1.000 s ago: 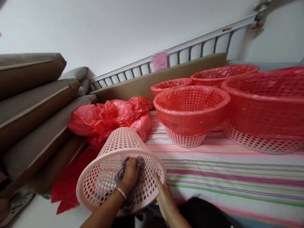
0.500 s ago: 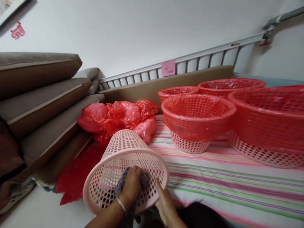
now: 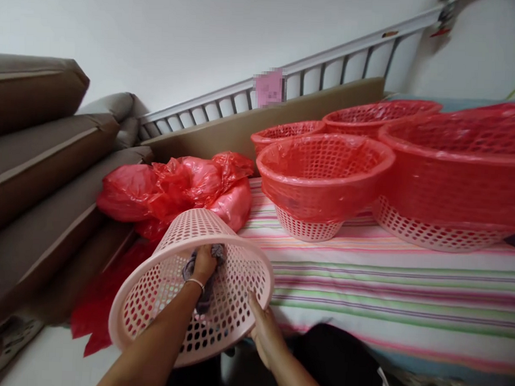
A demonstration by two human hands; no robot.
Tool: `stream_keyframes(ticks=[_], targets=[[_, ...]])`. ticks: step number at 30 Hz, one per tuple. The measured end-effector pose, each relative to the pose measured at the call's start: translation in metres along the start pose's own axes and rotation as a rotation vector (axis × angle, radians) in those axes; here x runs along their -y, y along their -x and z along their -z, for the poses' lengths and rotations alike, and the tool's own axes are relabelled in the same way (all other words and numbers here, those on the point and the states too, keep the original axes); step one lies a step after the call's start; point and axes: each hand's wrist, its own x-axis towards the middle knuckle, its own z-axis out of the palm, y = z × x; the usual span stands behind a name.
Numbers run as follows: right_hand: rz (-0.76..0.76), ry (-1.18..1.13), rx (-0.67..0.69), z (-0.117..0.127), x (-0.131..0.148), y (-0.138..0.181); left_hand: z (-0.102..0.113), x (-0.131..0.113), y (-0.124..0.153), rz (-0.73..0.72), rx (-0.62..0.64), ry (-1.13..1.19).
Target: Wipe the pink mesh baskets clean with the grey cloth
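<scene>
A pale pink perforated plastic basket (image 3: pixel 231 282) lies tilted on its side, its wide mouth facing me. My left hand (image 3: pixel 205 263), with a bracelet at the wrist, reaches inside with fingers closed around a bunched grey cloth (image 3: pixel 206 298) against the inner wall. At the lower right of the rim, my right hand (image 3: pixel 266 331) grips the basket, thumb on the inside edge and the other fingers behind the wall, partly hidden.
Red-bag-lined baskets (image 3: pixel 325 184) stand to the right on a striped sheet (image 3: pixel 364 275). Stuffed red plastic bags (image 3: pixel 185 185) lie behind my basket. Large brown cushions (image 3: pixel 51 169) are stacked at left. A white metal railing (image 3: pixel 316 77) runs along the back.
My left hand has moved the cloth deeper into the basket, up along its inside wall. My right hand keeps its hold on the rim. The view has shifted slightly.
</scene>
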Motion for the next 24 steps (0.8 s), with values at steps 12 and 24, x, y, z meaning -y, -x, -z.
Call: stream_keyframes(ticks=[12,24], targets=[[0.015,0.026,-0.026,0.008,-0.007,0.002,0.019,-0.042,0.166,-0.140,0.130,0.257],[-0.173,0.198,0.369,0.002,-0.018,0.023,0.052,-0.007,0.064,0.130,-0.132,0.066]])
